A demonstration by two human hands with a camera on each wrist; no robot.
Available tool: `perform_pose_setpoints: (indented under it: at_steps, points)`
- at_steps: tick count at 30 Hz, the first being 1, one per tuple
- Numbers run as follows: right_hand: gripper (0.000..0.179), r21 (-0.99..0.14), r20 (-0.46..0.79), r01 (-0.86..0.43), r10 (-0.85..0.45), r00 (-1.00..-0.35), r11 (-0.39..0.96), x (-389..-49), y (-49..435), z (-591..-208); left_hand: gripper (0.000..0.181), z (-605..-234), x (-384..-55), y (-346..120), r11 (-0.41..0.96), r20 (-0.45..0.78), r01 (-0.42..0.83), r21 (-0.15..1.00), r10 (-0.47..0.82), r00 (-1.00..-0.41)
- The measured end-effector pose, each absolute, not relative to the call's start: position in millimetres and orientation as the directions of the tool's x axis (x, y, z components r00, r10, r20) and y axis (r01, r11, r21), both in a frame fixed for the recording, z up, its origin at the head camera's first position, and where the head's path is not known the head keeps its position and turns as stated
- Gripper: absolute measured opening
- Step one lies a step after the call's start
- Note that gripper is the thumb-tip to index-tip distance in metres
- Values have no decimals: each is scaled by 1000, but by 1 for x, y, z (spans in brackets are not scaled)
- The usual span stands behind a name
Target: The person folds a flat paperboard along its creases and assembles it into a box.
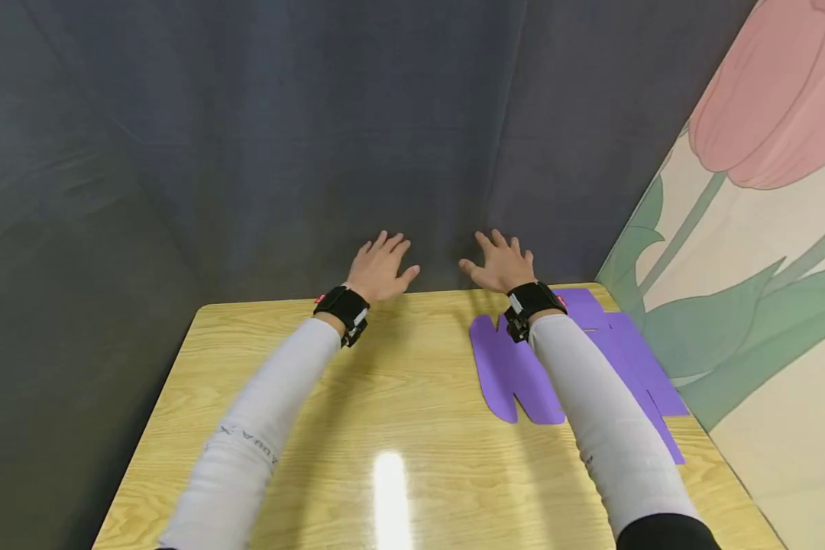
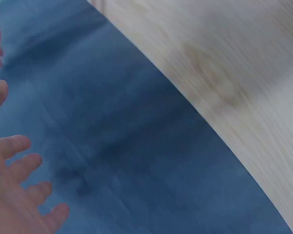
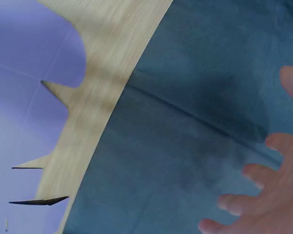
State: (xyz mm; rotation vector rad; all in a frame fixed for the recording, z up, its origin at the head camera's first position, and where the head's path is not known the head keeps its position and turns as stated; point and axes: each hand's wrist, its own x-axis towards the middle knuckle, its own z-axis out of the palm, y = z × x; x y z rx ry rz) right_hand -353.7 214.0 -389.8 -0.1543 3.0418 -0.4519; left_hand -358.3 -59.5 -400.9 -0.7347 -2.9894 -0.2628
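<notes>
Both hands reach out over the far edge of a wooden table, fingers spread and holding nothing. My left hand (image 1: 380,269) is left of the middle, its palm facing down toward the dark curtain beyond. To its right, my right hand (image 1: 503,263) is held at about the same height, thumb pointing inward. Beneath the right wrist and forearm lies a flat purple die-cut sheet (image 1: 502,370) with rounded flaps, notches and slits; the forearm hides part of it. In the right wrist view the purple sheet (image 3: 24,112) shows fold lines and dark slots, apart from the spread fingers (image 3: 234,204).
The wooden table (image 1: 247,359) has a bright light reflection near its front. A dark blue-grey curtain (image 1: 282,153) hangs behind it and down the left side. On the right stands a wall panel (image 1: 763,305) printed with a pink tulip and green leaves.
</notes>
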Motion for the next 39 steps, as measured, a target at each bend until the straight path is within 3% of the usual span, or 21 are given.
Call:
perform_pose_setpoints:
  at_steps: [11, 18, 24, 31, 39]
  points:
    - [86, -351, -15, 38, 35, -999, 936, -314, 282, -422, 65, -443, -323, -2, 732, 148, 653, 194, 636, -757]
    - [96, -356, -136, 165, 124, -983, 920, -293, 335, -462, 67, -479, -302, 34, 651, 95, 719, 242, 722, -686]
    - [105, -331, -289, 316, 223, -931, 889, -274, 374, -508, 73, -521, -279, 68, 567, 62, 785, 249, 800, -597]
    - [116, -363, -344, 428, 308, -887, 827, -251, 373, -546, 74, -555, -252, 73, 623, -57, 746, 237, 775, -629]
    - [124, -338, -375, 473, 344, -861, 814, -243, 364, -540, 77, -561, -251, 68, 654, -82, 723, 222, 751, -655]
